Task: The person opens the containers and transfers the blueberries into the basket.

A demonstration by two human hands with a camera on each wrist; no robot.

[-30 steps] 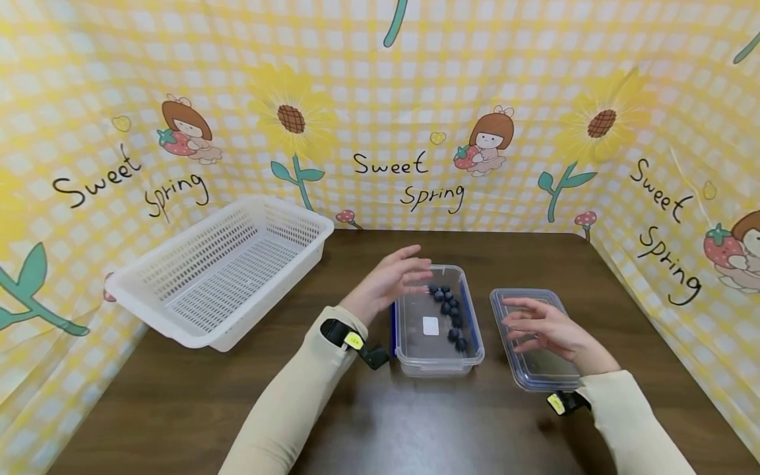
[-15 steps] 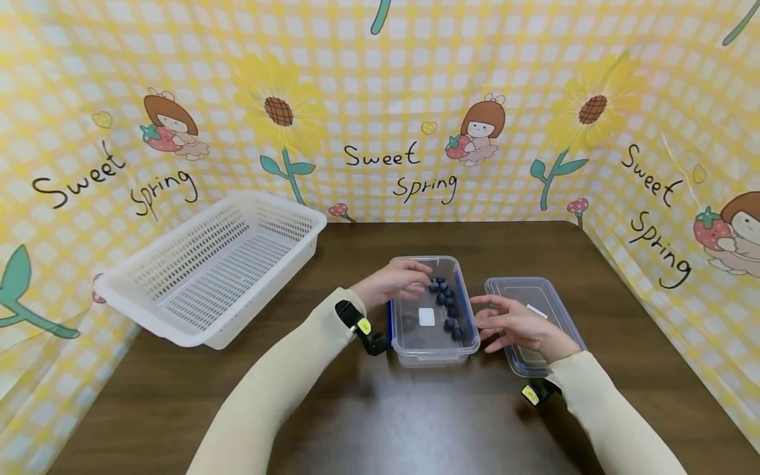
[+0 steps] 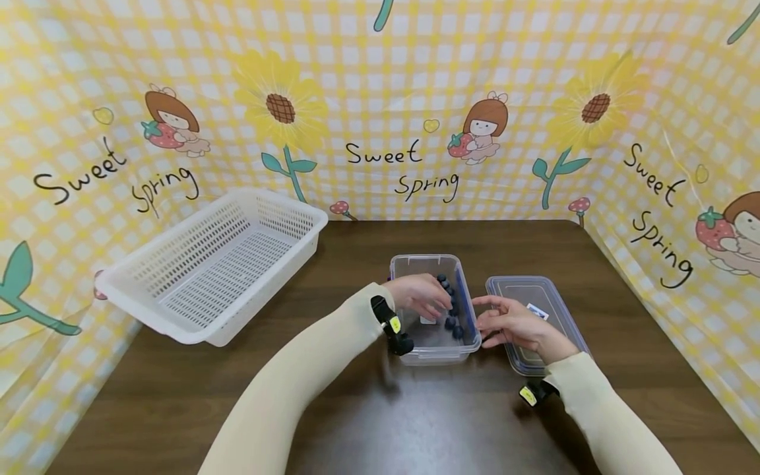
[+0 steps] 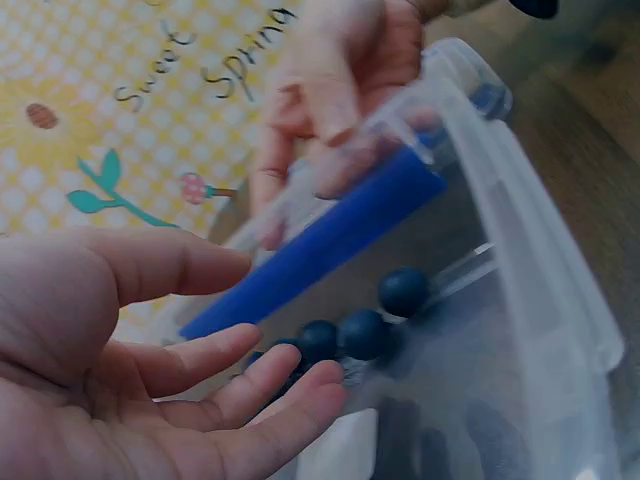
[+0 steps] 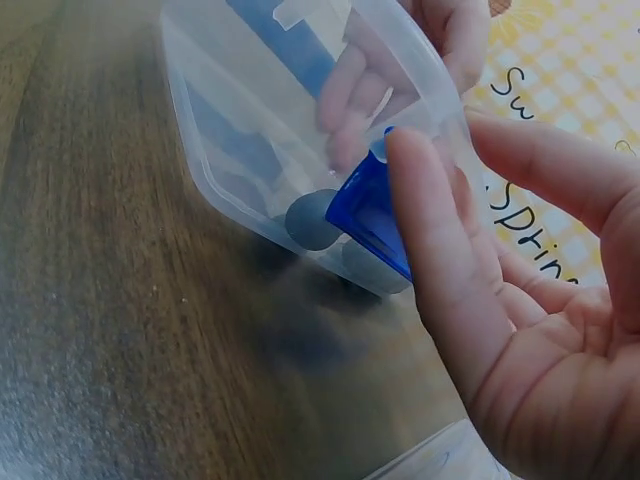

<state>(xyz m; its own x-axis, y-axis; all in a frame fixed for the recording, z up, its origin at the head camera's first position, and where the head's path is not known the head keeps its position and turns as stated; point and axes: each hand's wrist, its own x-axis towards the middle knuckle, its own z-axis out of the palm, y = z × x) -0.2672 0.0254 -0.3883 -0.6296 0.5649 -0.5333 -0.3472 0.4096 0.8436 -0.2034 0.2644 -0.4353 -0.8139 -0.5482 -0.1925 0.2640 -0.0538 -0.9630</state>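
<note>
Inside clear box (image 3: 433, 343), left hand (image 3: 423, 297) fingers loose beside blueberries (image 3: 451, 316), right hand (image 3: 510, 324) flat vs box's outer wall

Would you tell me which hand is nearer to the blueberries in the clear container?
Left. The left hand reaches inside the container beside the blueberries; the right hand touches its outer wall.

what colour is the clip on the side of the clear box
Blue; the clip on the clear box shows best in the left wrist view.
</note>
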